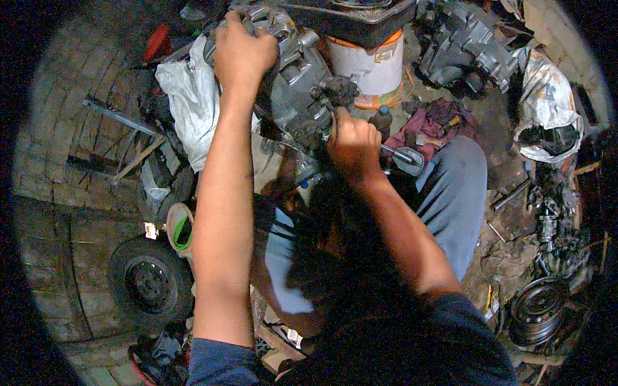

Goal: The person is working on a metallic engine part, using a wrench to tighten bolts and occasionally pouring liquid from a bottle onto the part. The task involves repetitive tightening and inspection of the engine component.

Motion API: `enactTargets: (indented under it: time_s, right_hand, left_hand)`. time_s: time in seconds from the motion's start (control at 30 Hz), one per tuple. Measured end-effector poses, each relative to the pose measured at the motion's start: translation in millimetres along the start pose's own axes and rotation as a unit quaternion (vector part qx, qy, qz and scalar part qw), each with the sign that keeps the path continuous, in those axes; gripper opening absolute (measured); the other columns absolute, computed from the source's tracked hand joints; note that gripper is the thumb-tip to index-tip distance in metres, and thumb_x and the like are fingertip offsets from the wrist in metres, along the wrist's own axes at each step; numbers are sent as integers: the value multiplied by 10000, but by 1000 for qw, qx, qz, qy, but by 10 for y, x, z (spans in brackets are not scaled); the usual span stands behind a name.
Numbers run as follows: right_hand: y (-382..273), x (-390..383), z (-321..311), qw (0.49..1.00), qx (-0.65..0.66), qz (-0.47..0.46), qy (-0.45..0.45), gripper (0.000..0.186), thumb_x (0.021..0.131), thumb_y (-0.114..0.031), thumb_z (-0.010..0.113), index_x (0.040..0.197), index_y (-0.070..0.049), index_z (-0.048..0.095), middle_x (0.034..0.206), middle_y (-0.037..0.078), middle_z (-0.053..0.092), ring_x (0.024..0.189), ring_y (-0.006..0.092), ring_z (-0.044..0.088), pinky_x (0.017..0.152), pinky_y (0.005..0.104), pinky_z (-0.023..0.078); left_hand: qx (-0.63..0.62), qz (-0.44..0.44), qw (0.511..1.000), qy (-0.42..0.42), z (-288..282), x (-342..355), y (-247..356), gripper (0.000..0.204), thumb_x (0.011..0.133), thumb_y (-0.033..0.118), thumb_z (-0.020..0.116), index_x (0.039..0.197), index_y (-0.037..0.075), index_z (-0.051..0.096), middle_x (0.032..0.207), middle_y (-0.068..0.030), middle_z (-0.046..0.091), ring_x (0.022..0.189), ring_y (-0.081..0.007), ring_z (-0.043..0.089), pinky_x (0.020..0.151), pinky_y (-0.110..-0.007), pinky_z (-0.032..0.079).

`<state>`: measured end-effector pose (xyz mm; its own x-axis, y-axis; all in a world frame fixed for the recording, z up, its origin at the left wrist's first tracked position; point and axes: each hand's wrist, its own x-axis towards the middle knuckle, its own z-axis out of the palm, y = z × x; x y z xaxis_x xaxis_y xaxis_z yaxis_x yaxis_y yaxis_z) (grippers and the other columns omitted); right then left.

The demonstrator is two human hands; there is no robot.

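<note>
A grey cast-metal housing (296,77), which looks like a gearbox or engine casing, stands in front of me between my arms. My left hand (244,51) is closed over its far left edge, the arm stretched straight out. Closer to me, my right hand (354,145) makes a fist at the near right side of the casing, beside a dark round metal fitting (335,90). What lies inside that fist is hidden by the fingers. A shiny metal piece with a rounded end (407,158) lies just right of the right hand.
Behind the casing a white bucket (370,64) carries a black tray (360,22). A small dark bottle (382,121) and a maroon cloth (425,132) lie to the right. White sacks (190,106) and a wheel (151,283) are left; metal parts (470,48) and a rim (539,309) right.
</note>
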<state>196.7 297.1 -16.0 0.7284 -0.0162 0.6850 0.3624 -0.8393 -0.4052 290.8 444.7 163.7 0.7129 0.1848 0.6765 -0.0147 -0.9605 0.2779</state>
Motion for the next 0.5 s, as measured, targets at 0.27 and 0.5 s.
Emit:
enactTargets:
  time_s: [0.27,0.5]
  right_hand:
    - [20,363,-413,979,-48,-147,-134,143,809,-96,566,931,-22,585,703,181,656,634,369,664,552,509,517]
    - [-57,429,-433,951,-115,-95,-272,162,798,-71,584,941,7,581,701,217,670,662,380,687,593,488,550]
  left_hand:
    - [-67,33,997,9,-94,-128,-132,642,848,367,669,1362,41,465,1228,-253,602,1129,-416,588,960,-463,466]
    - [-280,87,955,45,-55,-342,-383,612,916,302,639,1430,51,420,1358,-206,551,1285,-330,509,1087,-384,370]
